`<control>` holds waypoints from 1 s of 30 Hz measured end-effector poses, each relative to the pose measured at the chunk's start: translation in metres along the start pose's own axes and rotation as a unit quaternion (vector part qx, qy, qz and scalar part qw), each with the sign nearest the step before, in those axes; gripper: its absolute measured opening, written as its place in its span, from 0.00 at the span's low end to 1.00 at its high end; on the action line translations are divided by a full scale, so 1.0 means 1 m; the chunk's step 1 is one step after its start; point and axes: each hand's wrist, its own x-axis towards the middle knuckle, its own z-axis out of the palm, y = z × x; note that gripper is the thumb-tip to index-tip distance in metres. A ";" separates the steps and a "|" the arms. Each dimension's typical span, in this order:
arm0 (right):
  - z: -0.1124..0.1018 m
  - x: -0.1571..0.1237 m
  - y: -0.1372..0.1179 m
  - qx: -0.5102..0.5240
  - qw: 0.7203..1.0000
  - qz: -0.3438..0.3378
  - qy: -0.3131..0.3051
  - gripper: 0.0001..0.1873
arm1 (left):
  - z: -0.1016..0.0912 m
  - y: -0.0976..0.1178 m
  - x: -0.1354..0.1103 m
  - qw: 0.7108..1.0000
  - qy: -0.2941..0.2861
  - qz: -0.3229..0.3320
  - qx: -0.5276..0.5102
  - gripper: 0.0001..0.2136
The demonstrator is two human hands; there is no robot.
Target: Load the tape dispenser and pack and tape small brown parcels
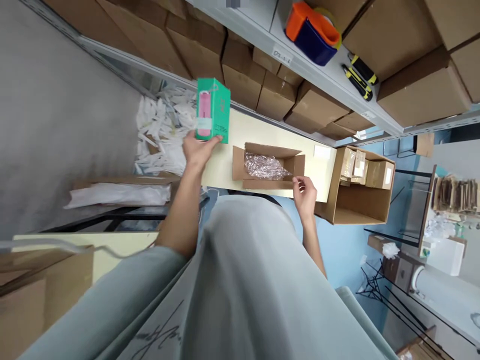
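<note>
My left hand point(197, 150) grips the bottom of a green carton point(213, 110) with a pink item showing in its window, held upright above the pale table point(258, 131). To its right a small open cardboard box point(268, 167) lies on the table with crinkled clear plastic wrap point(264, 166) inside. My right hand point(305, 192) rests at that box's near right corner, fingers curled against the flap.
A larger open carton point(360, 192) with small brown boxes sits at the table's right end. White packaging scraps point(161, 132) are heaped on the left. Shelves above hold brown boxes, an orange-blue tape dispenser point(313, 32) and two yellow-black cutters point(360, 75).
</note>
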 end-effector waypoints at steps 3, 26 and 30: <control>-0.016 0.013 -0.013 0.009 0.999 -0.052 -0.001 0.19 | -0.041 0.005 -0.037 0.993 0.006 0.094 -0.076 0.37; 0.081 0.102 0.065 -0.309 0.871 -0.162 -0.345 0.29 | 0.085 0.051 -0.078 0.859 -0.228 0.264 0.374 0.31; 0.049 0.089 0.070 -0.265 0.910 -0.164 -0.275 0.19 | 0.064 0.041 -0.096 0.901 -0.164 0.240 0.323 0.30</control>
